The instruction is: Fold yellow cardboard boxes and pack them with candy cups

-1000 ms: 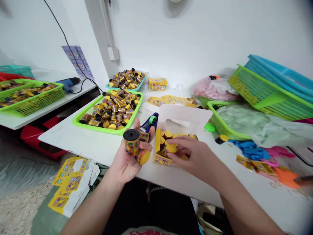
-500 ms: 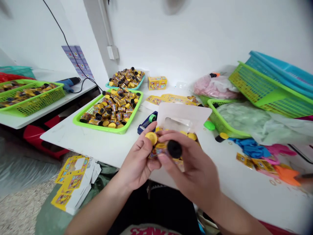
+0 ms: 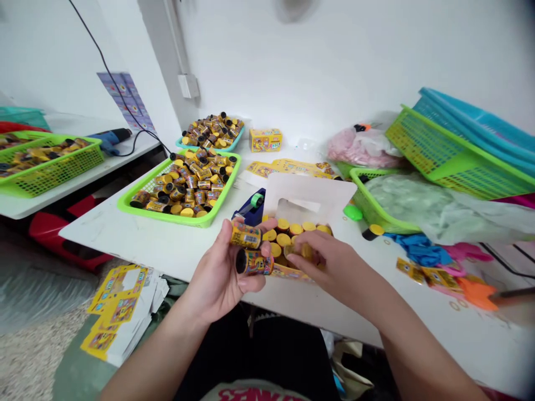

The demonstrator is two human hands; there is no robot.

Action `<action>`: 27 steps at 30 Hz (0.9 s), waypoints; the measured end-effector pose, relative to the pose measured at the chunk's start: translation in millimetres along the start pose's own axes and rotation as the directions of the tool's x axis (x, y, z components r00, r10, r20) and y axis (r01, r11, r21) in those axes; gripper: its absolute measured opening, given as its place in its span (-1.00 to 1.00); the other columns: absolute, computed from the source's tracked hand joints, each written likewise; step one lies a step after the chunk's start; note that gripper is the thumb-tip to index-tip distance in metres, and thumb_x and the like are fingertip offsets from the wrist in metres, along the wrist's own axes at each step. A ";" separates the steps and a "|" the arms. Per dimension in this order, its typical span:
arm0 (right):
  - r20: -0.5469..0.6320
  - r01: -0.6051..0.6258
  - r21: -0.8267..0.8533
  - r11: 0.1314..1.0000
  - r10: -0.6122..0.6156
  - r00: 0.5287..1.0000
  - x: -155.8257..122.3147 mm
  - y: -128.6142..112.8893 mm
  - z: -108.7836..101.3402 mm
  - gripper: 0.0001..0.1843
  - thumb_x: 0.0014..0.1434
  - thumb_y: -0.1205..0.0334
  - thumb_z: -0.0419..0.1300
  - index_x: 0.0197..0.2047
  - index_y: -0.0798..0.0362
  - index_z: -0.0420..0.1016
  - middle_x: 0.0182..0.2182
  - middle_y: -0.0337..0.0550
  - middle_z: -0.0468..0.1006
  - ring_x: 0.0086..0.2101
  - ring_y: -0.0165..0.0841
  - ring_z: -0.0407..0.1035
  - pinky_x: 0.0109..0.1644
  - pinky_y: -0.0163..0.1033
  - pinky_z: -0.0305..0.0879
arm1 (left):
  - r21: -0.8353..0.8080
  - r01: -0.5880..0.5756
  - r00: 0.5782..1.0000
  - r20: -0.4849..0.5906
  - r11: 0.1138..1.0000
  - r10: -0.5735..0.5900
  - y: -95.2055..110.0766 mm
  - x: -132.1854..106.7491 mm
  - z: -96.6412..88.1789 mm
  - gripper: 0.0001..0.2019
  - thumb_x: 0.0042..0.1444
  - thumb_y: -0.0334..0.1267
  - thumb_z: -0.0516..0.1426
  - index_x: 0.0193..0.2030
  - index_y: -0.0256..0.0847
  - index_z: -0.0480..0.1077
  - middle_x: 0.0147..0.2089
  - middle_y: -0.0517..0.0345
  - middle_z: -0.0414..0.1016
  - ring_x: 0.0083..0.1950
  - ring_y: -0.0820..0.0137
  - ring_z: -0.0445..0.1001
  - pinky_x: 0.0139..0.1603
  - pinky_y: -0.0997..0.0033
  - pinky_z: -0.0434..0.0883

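Note:
My left hand (image 3: 217,281) is closed around two small canisters. One yellow-labelled canister (image 3: 246,236) shows a barcode, and just below it a second canister (image 3: 258,263) has its black end to the left. My right hand (image 3: 338,267) reaches over an open carton, its fingers closed on another canister (image 3: 304,250) that is blurred and partly covered by them. In the carton (image 3: 292,273), several canisters stand upright with yellow caps (image 3: 283,240) facing up. The carton's white lid flap (image 3: 311,186), with a window cut in it, stands raised at the back.
A green basket (image 3: 204,220) full of canisters sits to the left, with a blue one (image 3: 234,146) behind. A tape dispenser (image 3: 253,209) is behind the carton. A closed yellow box (image 3: 266,140) stands by the wall. Baskets (image 3: 434,150) and a lone canister (image 3: 373,231) are at right.
My hands have moved apart. The right hand has carried a canister from beside the left hand to the carton. The left hand has turned, showing its two canisters lying sideways.

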State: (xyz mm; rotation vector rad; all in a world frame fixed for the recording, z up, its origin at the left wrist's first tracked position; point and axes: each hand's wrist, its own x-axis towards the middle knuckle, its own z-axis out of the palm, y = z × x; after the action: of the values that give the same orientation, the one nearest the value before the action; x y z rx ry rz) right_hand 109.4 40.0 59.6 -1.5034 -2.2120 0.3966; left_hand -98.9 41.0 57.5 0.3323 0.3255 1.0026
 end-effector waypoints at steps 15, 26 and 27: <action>0.198 -0.107 0.705 0.701 -0.050 0.979 -14.1 -22.1 5.7 -0.68 0.26 0.00 0.15 0.01 -0.06 0.46 -0.15 -0.16 0.57 -0.17 -0.29 0.50 -0.06 -0.16 0.43 | 0.092 -0.035 0.981 0.194 0.995 0.017 -20.1 2.2 11.5 -0.76 0.20 0.05 0.12 -0.11 0.02 0.29 -0.08 0.19 0.42 -0.23 0.40 0.53 -0.59 0.65 0.41; -0.182 -0.103 0.252 0.962 0.152 0.971 -36.4 37.4 -34.0 -0.58 0.10 0.06 0.32 0.05 -0.13 0.49 -0.11 -0.13 0.58 -0.25 -0.28 0.47 -0.19 -0.16 0.45 | 0.804 -0.556 0.827 0.508 0.211 0.242 -4.6 40.9 15.5 -0.57 0.12 0.09 0.19 0.01 -0.08 0.24 0.08 0.03 0.43 0.10 0.21 0.43 0.12 0.12 0.39; -0.167 -0.072 0.142 0.987 0.096 0.981 -37.3 40.0 -34.0 -0.61 0.12 0.10 0.29 0.04 -0.12 0.51 -0.07 -0.11 0.57 -0.20 -0.25 0.48 -0.12 -0.11 0.45 | 0.842 -0.537 0.832 0.518 0.052 0.197 -7.4 42.0 15.1 -0.57 0.12 0.10 0.17 0.01 -0.09 0.30 0.10 0.00 0.42 0.12 0.18 0.39 0.18 0.08 0.32</action>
State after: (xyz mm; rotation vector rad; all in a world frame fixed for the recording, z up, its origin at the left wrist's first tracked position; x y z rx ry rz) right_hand 170.5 19.8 63.3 -1.5020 -1.9523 0.4169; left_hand -66.1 71.6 63.2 1.9164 0.6577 1.1080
